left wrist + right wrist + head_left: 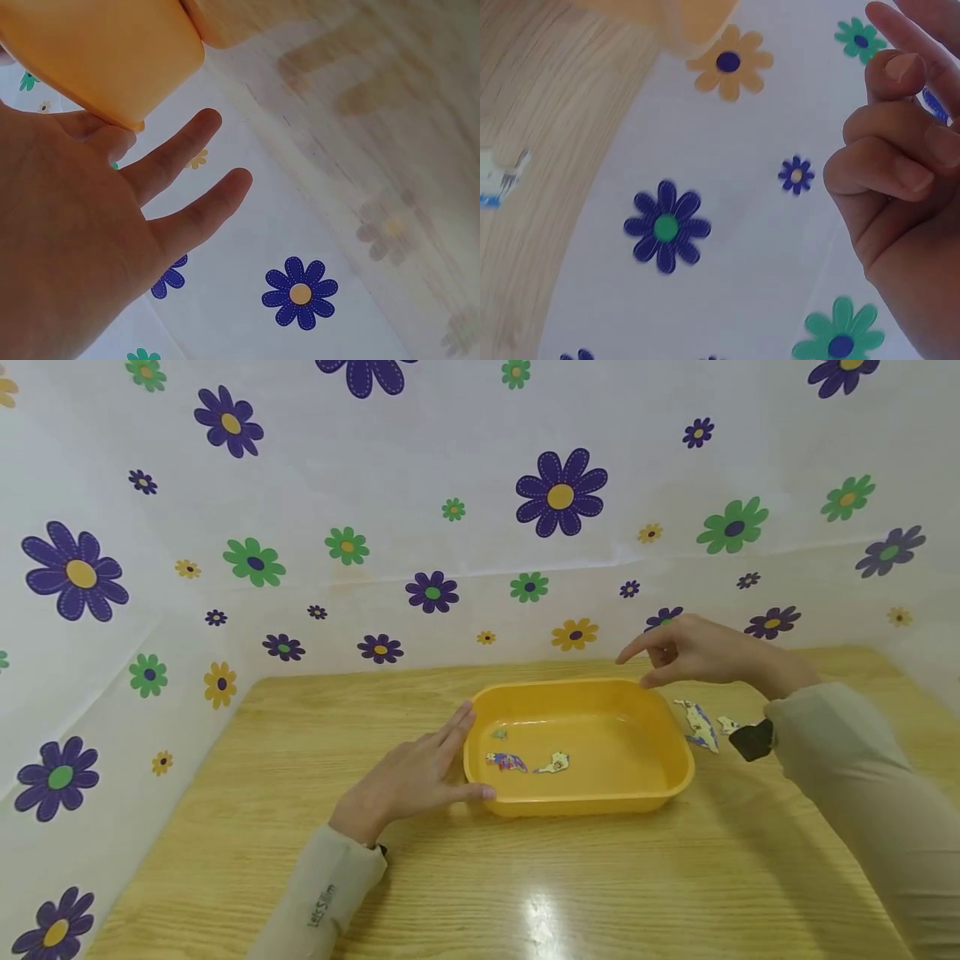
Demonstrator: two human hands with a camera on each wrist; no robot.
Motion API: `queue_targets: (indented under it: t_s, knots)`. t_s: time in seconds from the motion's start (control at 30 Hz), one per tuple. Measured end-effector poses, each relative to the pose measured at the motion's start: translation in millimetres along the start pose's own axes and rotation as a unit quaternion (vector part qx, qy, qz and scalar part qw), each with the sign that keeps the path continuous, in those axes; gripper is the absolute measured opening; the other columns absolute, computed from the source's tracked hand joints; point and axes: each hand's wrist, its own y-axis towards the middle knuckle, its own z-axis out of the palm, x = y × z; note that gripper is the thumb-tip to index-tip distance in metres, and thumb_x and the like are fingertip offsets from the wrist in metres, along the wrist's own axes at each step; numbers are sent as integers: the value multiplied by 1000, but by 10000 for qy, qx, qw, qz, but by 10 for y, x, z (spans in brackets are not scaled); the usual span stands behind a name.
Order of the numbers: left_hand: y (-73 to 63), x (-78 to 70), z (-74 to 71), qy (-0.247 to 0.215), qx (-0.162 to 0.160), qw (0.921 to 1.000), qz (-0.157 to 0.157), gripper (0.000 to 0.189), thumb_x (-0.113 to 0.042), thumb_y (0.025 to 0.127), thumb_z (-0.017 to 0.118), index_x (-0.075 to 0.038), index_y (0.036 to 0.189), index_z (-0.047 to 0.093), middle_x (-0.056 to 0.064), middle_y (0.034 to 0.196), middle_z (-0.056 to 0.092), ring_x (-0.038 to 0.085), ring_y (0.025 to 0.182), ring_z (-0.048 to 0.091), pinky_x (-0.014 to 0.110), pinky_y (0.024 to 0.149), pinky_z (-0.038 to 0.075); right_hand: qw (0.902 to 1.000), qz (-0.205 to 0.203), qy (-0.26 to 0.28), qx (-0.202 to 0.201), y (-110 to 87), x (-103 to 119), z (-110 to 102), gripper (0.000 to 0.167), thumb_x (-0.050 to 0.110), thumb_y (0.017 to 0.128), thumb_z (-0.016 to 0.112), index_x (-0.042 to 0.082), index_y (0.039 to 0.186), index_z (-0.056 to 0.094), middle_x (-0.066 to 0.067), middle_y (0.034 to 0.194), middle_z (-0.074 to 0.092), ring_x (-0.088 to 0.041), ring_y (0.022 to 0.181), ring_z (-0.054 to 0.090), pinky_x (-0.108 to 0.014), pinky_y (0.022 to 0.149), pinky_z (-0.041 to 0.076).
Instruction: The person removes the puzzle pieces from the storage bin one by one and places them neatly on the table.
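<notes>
A yellow plastic basin (pixel 581 800) stands on the table. Along its left end lies my left hand (pixel 420 772), fingers extended against the rim and thumb on the front-left corner. The left wrist view shows two straight fingers clear of the basin's wall. Inside the basin lie a small greenish piece (pixel 499 735), a blue-and-red flat cut-out (pixel 507 762) and a cream one (pixel 553 763). My right hand (pixel 701 650) hovers by the far right corner, index finger extended, thumb apart from it, the other fingers curled. Nothing shows in its grasp.
Right of the basin, a long cream-and-blue cut-out (pixel 699 727) and a smaller cream cut-out (pixel 727 725) lie on the wooden table (pixel 300 727). A white sheet with printed flowers (pixel 420 468) stands behind the table and along its left side.
</notes>
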Motion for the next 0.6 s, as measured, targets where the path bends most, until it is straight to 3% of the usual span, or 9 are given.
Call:
queue_targets:
  t_s: [0.3,0.6]
  knots:
    - [-23,4,-16,32,45,10000,-20,105,-67,94,58,-8,163,5,6,169,-1,35,149,26,51,118,30,9983,-414,79,395,324,247,116,33,6,87,78,0,119,73,5,66,46,-11,61,42,-24,56,36]
    - [10,9,-13,117,17,9999,5,105,-67,94,58,-6,163,6,7,170,0,35,149,27,51,116,33,9962,-578,262,592,597,350,286,35,6,88,77,-3,121,72,3,67,46,-15,63,43,-25,57,36]
